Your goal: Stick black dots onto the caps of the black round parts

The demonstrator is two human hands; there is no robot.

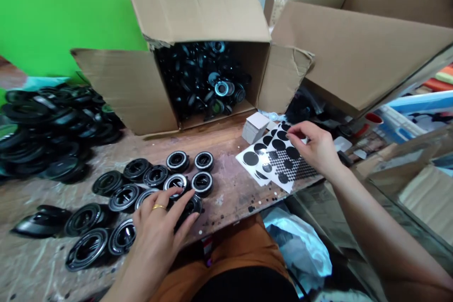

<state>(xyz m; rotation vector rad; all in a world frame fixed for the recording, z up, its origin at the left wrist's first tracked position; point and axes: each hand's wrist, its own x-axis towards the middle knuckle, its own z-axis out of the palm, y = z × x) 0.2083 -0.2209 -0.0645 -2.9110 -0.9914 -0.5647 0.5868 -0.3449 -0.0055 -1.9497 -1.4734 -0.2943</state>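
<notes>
My left hand [159, 226] reaches over a group of round black ring-shaped parts. Its thumb and index finger rest around the nearest black round part [193, 205], which the fingers partly cover. To the left and behind it stand several more such parts, some with a silvery ring on top, like this one [203, 183]. On the right, my right hand [313, 144] pinches at a black round sticker on a white sticker sheet [255, 170]. The fingertips hide how far the sticker is lifted. Sheets with larger black discs and tiny dots overlap beneath that hand.
An open cardboard box [208, 14] full of black parts lies behind, its flaps spread. A pile of black rings [60, 127] fills the left side. A small stack of white cards [255, 127] stands by the sheets. A larger carton [368, 47] rises at right.
</notes>
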